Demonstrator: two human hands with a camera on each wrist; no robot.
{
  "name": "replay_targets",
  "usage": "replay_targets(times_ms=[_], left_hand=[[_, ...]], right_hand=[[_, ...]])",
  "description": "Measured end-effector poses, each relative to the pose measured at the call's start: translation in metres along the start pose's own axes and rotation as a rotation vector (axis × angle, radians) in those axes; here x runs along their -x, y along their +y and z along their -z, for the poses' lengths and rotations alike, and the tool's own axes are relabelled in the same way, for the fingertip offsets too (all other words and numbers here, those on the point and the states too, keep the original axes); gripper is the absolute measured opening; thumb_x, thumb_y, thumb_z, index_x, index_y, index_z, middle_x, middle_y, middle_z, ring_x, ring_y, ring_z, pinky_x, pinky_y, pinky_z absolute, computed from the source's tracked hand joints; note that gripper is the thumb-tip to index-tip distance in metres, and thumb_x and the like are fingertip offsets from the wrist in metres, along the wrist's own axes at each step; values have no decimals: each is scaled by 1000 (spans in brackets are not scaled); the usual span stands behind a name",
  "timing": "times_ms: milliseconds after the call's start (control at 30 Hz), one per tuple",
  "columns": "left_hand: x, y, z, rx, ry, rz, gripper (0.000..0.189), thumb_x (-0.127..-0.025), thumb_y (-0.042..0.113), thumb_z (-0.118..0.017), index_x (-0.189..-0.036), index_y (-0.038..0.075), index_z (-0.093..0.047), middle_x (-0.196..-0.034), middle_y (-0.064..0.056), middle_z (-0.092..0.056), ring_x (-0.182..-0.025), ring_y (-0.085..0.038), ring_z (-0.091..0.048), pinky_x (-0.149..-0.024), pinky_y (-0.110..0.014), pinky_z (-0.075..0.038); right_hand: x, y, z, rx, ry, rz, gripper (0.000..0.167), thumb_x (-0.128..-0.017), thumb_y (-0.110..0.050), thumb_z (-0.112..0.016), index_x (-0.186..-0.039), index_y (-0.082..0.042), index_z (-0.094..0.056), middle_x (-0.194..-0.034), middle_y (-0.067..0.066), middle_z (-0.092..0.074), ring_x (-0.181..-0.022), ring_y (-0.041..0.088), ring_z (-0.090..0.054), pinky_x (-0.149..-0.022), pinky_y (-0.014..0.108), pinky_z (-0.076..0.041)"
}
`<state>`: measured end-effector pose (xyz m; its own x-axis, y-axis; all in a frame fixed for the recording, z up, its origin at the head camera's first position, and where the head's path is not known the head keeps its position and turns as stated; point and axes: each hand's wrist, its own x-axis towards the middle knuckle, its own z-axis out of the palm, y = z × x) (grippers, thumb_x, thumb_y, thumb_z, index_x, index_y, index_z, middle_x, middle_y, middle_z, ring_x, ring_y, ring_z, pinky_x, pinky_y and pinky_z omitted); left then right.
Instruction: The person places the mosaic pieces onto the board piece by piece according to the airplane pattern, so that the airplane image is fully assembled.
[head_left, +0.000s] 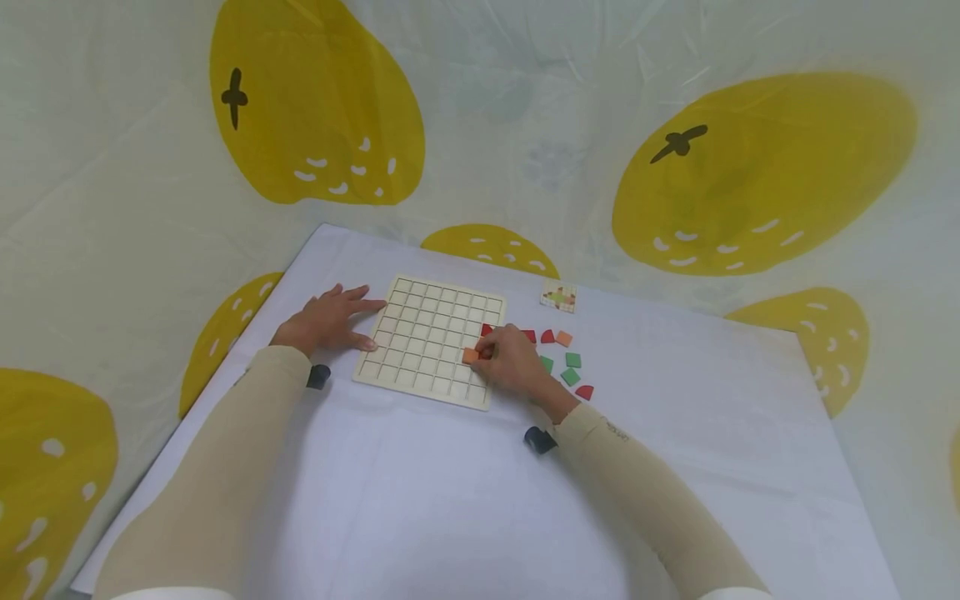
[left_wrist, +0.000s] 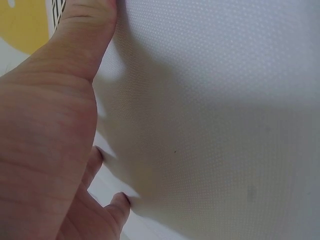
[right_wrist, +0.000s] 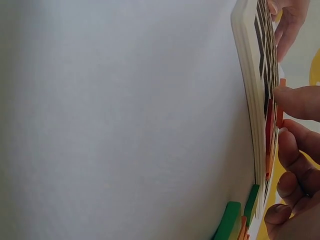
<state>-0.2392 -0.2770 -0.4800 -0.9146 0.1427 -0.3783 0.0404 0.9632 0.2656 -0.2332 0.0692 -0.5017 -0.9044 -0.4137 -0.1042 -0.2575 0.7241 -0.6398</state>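
A pale wooden board (head_left: 415, 361) with a grid of square cells lies on the white-covered table. My left hand (head_left: 326, 322) has its fingers spread at the board's left edge, thumb and a fingertip right at the rim. My right hand (head_left: 516, 364) pinches a small orange square tile (head_left: 470, 356) between thumb and finger over the right side of the grid. Red tiles (right_wrist: 269, 120) sit on the board beside those fingertips in the right wrist view; the hand covers part of this area in the head view.
Right of the board lie several loose tiles, among them a green square (head_left: 573, 360), a red quarter-round (head_left: 585, 392) and an orange square (head_left: 564, 338). Behind them lies a small picture card (head_left: 559, 297). A cloth with yellow fruit shapes (head_left: 322, 100) hangs behind the table.
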Motion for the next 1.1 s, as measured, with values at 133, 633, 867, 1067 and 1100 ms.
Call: replay_targets(times_ms=[133,633,867,1067,1100], left_hand=[[-2,-2,0,-1,-4,-6,93,-83,57,-81,-162,39,-35,-177,-7,-15,-162,-49,-4,-124,-78,-9],[-3,-1,0,-19,7,-12,91,-86,54,-80,-163,38,-34,-177,-8,-14,-162,-50,-4,-124,-77,-9],[-4,-2,0,-29,6,2,91,-86,54,-80,-163,38,-34,-177,-7,-14,-162,-50,-4,-124,-77,-10],[-2,-1,-1,-18,11,-2,91,-85,54,-81,-162,38,-35,-177,-8,-15,-162,-50,-5,-124,-78,-10],[-2,-1,-1,-14,10,-2,91,-85,54,-81,-162,38,-35,-177,-7,-15,-162,-50,-5,-124,-77,-10]], right_hand=[[-1,-1,1,-2,-6,-7,23,-89,-26,-83,-107,-12,-81,-96,1,-63,-99,21,-54,-74,29,-52],[-5,-3,0,17,4,-15,28,-87,-28,-85,-110,-12,-80,-96,2,-64,-99,21,-55,-77,30,-53],[-6,-4,-1,30,-2,-6,27,-88,-27,-85,-111,-13,-80,-97,2,-64,-100,21,-55,-79,29,-53],[-5,-6,-2,24,-13,-20,28,-89,-29,-84,-111,-13,-79,-98,3,-62,-100,21,-55,-79,29,-53],[-5,-6,-3,23,-14,-24,28,-89,-29,-84,-110,-13,-79,-98,3,-62,-100,21,-55,-78,29,-53]])
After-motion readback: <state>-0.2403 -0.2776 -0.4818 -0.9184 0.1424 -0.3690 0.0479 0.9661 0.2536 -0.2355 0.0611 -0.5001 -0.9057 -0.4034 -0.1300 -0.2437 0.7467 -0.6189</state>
